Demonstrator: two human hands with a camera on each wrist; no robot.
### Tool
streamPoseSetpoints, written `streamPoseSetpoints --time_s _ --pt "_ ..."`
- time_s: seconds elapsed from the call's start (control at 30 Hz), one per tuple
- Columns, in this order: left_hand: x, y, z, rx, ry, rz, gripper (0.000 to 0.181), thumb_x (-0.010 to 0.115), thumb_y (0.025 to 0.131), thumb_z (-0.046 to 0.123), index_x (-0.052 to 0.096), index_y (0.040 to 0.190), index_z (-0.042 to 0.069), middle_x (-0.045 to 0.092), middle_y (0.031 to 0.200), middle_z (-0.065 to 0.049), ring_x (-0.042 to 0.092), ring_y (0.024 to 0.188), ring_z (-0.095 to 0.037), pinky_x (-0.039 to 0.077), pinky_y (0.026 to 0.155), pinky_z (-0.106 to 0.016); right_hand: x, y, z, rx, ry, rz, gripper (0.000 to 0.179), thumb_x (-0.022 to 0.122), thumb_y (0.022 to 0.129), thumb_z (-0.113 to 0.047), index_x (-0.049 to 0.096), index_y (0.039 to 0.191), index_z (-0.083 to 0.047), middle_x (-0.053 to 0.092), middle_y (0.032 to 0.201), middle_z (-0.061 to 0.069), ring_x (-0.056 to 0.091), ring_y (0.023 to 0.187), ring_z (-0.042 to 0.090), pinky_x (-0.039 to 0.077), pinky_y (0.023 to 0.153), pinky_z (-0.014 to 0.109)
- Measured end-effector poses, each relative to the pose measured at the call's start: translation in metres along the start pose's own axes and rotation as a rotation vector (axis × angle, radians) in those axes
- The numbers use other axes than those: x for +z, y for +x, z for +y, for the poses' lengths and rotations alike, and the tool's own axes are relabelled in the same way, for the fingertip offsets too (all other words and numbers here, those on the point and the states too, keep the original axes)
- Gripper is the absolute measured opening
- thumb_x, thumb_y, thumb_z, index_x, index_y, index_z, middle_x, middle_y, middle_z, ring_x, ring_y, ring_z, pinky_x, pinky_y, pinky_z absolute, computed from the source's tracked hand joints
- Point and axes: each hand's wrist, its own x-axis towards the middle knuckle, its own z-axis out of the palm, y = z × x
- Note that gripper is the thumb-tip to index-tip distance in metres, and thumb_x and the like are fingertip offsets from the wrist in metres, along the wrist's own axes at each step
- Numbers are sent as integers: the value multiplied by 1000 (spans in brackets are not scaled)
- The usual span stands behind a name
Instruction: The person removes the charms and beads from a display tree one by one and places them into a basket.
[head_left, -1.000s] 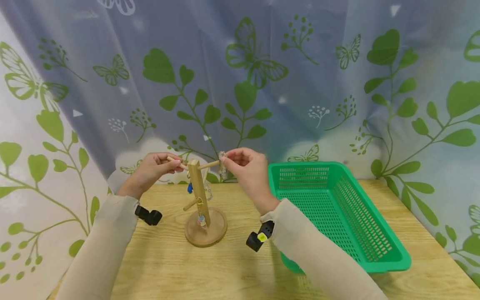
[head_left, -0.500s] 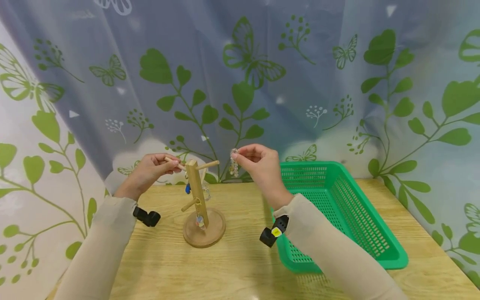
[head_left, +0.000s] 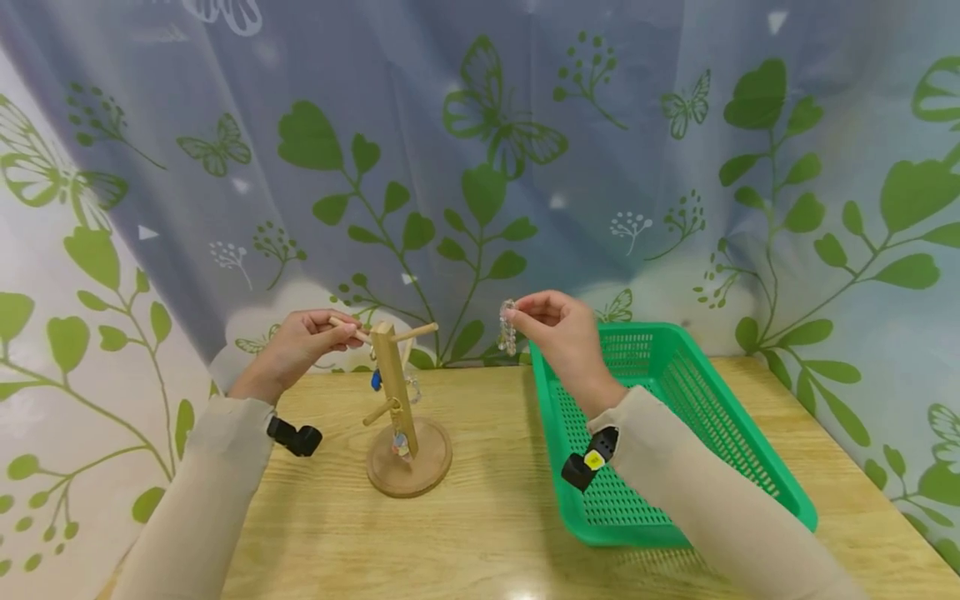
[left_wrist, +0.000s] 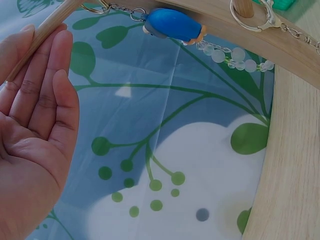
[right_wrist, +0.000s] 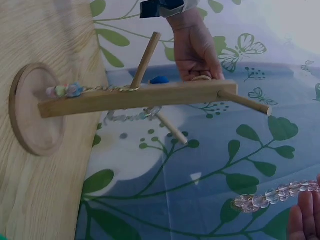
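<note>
Currently, right hand (head_left: 561,335) pinches bead bracelet (head_left: 508,331); slackening, I'd risk drop below grip. Left hand (head_left: 300,346) pinches peg (left_wrist: 56,20); sideways tug could tip stand (head_left: 393,371) beside grip.

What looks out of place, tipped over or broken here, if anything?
Nothing stands out. The wooden stand is upright on the table, the blue charm hangs from it, the green basket sits upright nearby, and the beads dangle from the right hand. I see no damage.
</note>
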Motion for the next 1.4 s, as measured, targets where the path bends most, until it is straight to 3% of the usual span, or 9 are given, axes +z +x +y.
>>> streamPoseSetpoints --time_s 0.63,0.87,1.4 --pt "2 3 -1 0 -40 5 14 60 94 22 67 99 11 69 94 8 65 88 -7 51 83 -23 -42 -3 28 5 -101 -20 31 72 85 -26 65 101 0 66 96 4 62 88 13 51 79 26" --pt "0 1 -3 16 -50 5 11 59 95 21 67 96 14 70 92 9 66 89 -11 52 83 -23 -55 -3 35 41 -121 -13 30 71 86 -27 64 104 -3 66 99 3 62 91 13 51 81 26" --pt "1 1 -4 28 -55 7 12 57 95 21 67 97 15 71 90 9 65 87 -8 51 83 -23 -86 6 61 146 44 58 25 72 85 -23 62 102 -7 66 89 -7 64 86 16 53 77 23"
